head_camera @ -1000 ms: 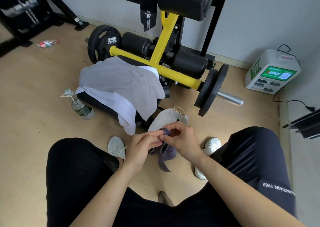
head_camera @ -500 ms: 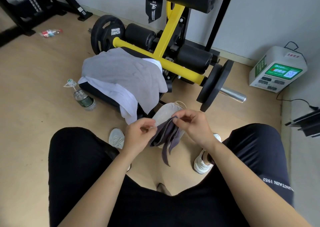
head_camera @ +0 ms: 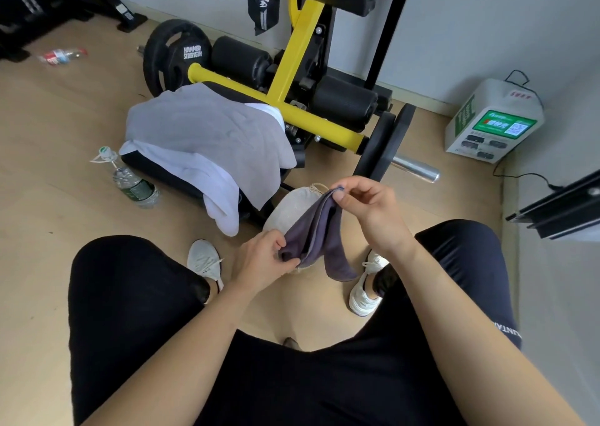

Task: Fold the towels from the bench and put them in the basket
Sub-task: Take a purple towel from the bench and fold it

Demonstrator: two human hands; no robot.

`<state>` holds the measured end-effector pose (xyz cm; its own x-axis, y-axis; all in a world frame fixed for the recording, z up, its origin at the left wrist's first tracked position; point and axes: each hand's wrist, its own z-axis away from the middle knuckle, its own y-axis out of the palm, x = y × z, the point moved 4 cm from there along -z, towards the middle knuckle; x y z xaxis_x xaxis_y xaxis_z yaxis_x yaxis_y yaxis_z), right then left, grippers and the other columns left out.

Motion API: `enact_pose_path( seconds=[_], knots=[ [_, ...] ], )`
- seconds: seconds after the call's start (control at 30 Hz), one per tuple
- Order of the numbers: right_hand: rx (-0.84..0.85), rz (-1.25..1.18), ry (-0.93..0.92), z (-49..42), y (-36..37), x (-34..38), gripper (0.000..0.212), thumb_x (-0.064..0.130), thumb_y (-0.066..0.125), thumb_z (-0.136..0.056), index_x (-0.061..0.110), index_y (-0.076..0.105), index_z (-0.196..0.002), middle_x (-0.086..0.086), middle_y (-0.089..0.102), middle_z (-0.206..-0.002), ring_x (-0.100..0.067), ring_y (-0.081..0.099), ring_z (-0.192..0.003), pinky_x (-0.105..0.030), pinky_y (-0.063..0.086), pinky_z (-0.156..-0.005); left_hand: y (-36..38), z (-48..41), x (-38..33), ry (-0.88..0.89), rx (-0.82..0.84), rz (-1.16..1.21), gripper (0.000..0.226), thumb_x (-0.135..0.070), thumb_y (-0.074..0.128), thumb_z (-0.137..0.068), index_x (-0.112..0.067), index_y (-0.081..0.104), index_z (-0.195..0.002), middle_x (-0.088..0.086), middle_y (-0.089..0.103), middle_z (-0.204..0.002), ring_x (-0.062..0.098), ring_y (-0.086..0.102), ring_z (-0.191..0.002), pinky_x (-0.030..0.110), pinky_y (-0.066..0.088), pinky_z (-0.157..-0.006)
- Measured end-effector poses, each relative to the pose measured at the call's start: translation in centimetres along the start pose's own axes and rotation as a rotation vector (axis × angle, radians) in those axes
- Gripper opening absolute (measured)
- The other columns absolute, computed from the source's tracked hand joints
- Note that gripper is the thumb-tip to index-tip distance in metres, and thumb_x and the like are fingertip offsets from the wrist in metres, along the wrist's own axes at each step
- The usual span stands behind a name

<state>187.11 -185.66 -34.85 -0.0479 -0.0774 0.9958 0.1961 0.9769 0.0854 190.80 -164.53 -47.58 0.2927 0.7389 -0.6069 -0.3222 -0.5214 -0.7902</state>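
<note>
A small dark grey towel (head_camera: pixel 319 237) hangs stretched between my hands above the floor. My right hand (head_camera: pixel 367 211) pinches its upper corner; my left hand (head_camera: pixel 264 261) grips its lower end. Under the towel sits a pale fabric basket (head_camera: pixel 285 208) with a rope handle, mostly hidden by the cloth. On the black bench (head_camera: pixel 156 175) lie a light grey towel (head_camera: pixel 207 133) and, under it, a white towel (head_camera: pixel 217 195) that droops over the bench's near edge.
A yellow and black weight machine (head_camera: pixel 292 68) with plates stands behind the bench. A water bottle (head_camera: pixel 134 187) stands left of the bench and another bottle (head_camera: pixel 61 56) lies far left. A white charging box (head_camera: pixel 493 120) with its cable sits by the right wall. My knees and white shoes flank the basket.
My hands have moved apart. The right hand rose to the right with a corner, the left hand dropped lower, and the bunched dark towel is now drawn out between them.
</note>
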Motion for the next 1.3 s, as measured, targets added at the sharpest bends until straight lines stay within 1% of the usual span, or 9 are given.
enact_pose_path(
  seconds=[0.13, 0.27, 0.47, 0.63, 0.77, 0.87, 1.0, 1.1, 1.3],
  knots=[
    [-0.020, -0.093, 0.023, -0.1, -0.6, 0.0, 0.024, -0.001, 0.065, -0.091, 0.020, 0.076, -0.088, -0.002, 0.072, -0.085, -0.018, 0.063, -0.083, -0.031, 0.051, -0.081, 1.3, -0.1, 0.2, 0.004, 0.082, -0.063, 0.047, -0.061, 0.082, -0.069, -0.030, 0.052, -0.088, -0.013, 0.063, -0.087, 0.014, 0.062, -0.079, 0.027, 0.045, -0.062],
    [-0.028, -0.145, 0.032, -0.3, -0.8, 0.2, 0.017, 0.001, 0.065, -0.090, 0.015, 0.075, -0.089, -0.003, 0.072, -0.086, -0.019, 0.064, -0.082, -0.031, 0.052, -0.079, 1.7, -0.4, 0.4, 0.040, 0.016, -0.054, 0.028, -0.048, 0.071, -0.083, -0.022, 0.069, -0.093, -0.004, 0.073, -0.089, 0.024, 0.070, -0.084, 0.029, 0.047, -0.064],
    [0.001, -0.223, 0.029, -0.5, -1.1, 0.4, 0.008, 0.006, 0.067, -0.088, 0.010, 0.072, -0.092, -0.007, 0.072, -0.087, -0.021, 0.065, -0.081, -0.031, 0.054, -0.078, 1.7, -0.8, -1.0, 0.060, 0.064, 0.025, 0.055, -0.066, 0.073, -0.074, -0.032, 0.065, -0.116, -0.016, 0.071, -0.104, 0.011, 0.064, -0.091, 0.028, 0.043, -0.071],
    [-0.010, -0.240, 0.009, -0.8, -1.9, 0.8, 0.011, 0.005, 0.065, -0.089, 0.012, 0.073, -0.090, -0.004, 0.072, -0.085, -0.018, 0.065, -0.079, -0.030, 0.053, -0.076, 1.1, -1.1, -1.2, 0.037, -0.029, 0.006, 0.016, -0.031, 0.071, -0.088, -0.016, 0.069, -0.089, -0.002, 0.065, -0.085, 0.024, 0.059, -0.072, 0.027, 0.034, -0.059],
    [-0.091, -0.176, -0.002, -1.2, -3.2, 0.4, 0.011, 0.005, 0.063, -0.090, 0.011, 0.072, -0.091, -0.002, 0.071, -0.084, -0.016, 0.064, -0.078, -0.030, 0.052, -0.075, 0.7, -0.9, -0.6, -0.017, -0.031, 0.086, 0.028, -0.017, 0.065, -0.090, -0.023, 0.050, -0.067, -0.005, 0.051, -0.060, 0.025, 0.048, -0.059, 0.029, 0.031, -0.053],
    [-0.152, -0.097, 0.010, -1.5, -4.3, -0.2, 0.009, 0.003, 0.064, -0.092, 0.010, 0.070, -0.092, -0.002, 0.070, -0.083, -0.016, 0.063, -0.077, -0.030, 0.051, -0.076, 0.2, -0.8, 0.9, -0.127, -0.020, 0.126, 0.028, -0.019, 0.061, -0.095, -0.024, 0.052, -0.068, -0.004, 0.053, -0.058, 0.025, 0.051, -0.060, 0.033, 0.040, -0.055],
    [-0.220, 0.012, 0.026, -1.8, -5.7, -1.2, 0.011, 0.002, 0.063, -0.094, 0.009, 0.071, -0.092, -0.005, 0.069, -0.087, -0.016, 0.061, -0.081, -0.031, 0.050, -0.080, -1.6, -0.4, 2.4, -0.279, -0.053, 0.204, 0.016, -0.017, 0.055, -0.100, -0.019, 0.068, -0.093, 0.000, 0.069, -0.077, 0.026, 0.066, -0.075, 0.035, 0.052, -0.067],
    [-0.256, 0.096, 0.028, -2.1, -6.5, -1.3, 0.011, 0.001, 0.064, -0.093, 0.009, 0.071, -0.092, -0.004, 0.068, -0.089, -0.013, 0.062, -0.083, -0.025, 0.051, -0.080, -3.5, 0.0, 3.1, -0.388, -0.070, 0.392, 0.020, -0.009, 0.057, -0.098, -0.024, 0.070, -0.094, 0.003, 0.076, -0.080, 0.024, 0.076, -0.076, 0.051, 0.063, -0.080],
    [-0.321, 0.279, 0.063, -2.6, -8.2, -2.3, 0.017, 0.001, 0.066, -0.091, 0.017, 0.071, -0.085, -0.006, 0.069, -0.085, -0.013, 0.063, -0.080, -0.024, 0.053, -0.078, -8.7, -0.1, 3.1, -0.283, 0.017, 0.232, 0.021, -0.011, 0.066, -0.093, -0.031, 0.069, -0.089, -0.004, 0.076, -0.066, 0.019, 0.075, -0.065, 0.040, 0.064, -0.071]
  ],
)
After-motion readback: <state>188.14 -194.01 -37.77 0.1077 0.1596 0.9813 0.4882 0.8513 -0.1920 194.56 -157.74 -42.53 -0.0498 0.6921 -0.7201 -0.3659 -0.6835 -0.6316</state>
